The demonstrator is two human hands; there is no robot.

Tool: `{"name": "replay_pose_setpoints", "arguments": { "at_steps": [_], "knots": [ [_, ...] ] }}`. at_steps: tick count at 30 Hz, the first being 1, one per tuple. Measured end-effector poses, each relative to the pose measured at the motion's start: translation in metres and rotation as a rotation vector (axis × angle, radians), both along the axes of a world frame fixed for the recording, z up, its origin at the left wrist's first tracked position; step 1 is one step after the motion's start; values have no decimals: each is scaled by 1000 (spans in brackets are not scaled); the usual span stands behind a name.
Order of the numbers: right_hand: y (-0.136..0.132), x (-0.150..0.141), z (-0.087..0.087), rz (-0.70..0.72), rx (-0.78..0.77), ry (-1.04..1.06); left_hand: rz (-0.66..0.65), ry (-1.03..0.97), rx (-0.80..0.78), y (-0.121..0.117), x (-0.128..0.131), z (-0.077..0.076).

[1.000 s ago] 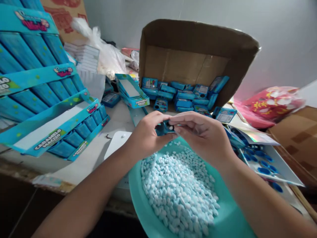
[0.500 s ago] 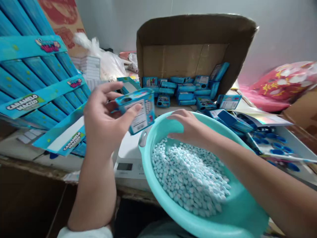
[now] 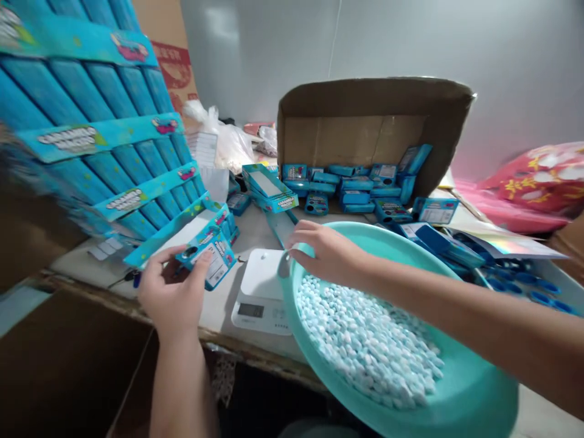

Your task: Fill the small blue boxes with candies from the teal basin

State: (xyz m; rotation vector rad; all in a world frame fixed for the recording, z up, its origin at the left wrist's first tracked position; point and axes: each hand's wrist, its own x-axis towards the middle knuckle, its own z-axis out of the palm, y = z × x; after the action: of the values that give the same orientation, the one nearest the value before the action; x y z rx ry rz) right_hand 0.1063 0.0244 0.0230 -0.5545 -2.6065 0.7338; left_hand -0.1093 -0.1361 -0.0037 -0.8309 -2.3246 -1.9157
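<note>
My left hand (image 3: 173, 292) holds a small blue candy box (image 3: 208, 255) low at the left, next to an open blue display tray (image 3: 182, 228) with more such boxes in it. My right hand (image 3: 326, 252) rests on the near rim of a turquoise basin (image 3: 474, 395), fingers bent over the edge. The basin holds a heap of small pale blue candies (image 3: 369, 340). A white digital scale (image 3: 262, 292) sits on the table between my two hands.
Stacked blue display cartons (image 3: 91, 134) tower at the left. A brown cardboard box (image 3: 369, 128) lying on its side holds several small blue boxes. A pink and red bag (image 3: 533, 176) is at the right. Sheets with blue caps (image 3: 529, 280) lie beside the basin.
My left hand carried the small box down and left, towards the display tray. My right hand left the box and settled on the basin's rim. The view shifted left.
</note>
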Motion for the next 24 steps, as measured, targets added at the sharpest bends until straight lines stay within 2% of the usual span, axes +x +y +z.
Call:
{"name": "replay_pose_setpoints", "arguments": {
  "at_steps": [2, 4, 7, 10, 14, 17, 20, 24],
  "knots": [
    [6, -33, 5, 50, 81, -189, 28, 40, -46, -2, -3, 8],
    [10, -68, 1, 28, 62, -348, 24, 89, -41, -5, -2, 15],
    [16, -114, -12, -19, -47, -402, -48, 135, -10, -13, 1, 19],
    [24, -139, -20, 36, -129, -426, -45, 223, 49, -27, 4, 13],
    [31, -129, -21, 171, -141, -477, -64, 215, 44, -41, 6, 5],
    [32, -111, -12, 203, -77, -470, -99, 120, 25, -36, 10, 1],
    [34, -92, 12, 127, 36, -394, -159, 73, 66, -17, 15, 0],
    [37, -45, 56, 13, 161, -344, -259, 206, 79, 12, 25, -1]
  ]
}}
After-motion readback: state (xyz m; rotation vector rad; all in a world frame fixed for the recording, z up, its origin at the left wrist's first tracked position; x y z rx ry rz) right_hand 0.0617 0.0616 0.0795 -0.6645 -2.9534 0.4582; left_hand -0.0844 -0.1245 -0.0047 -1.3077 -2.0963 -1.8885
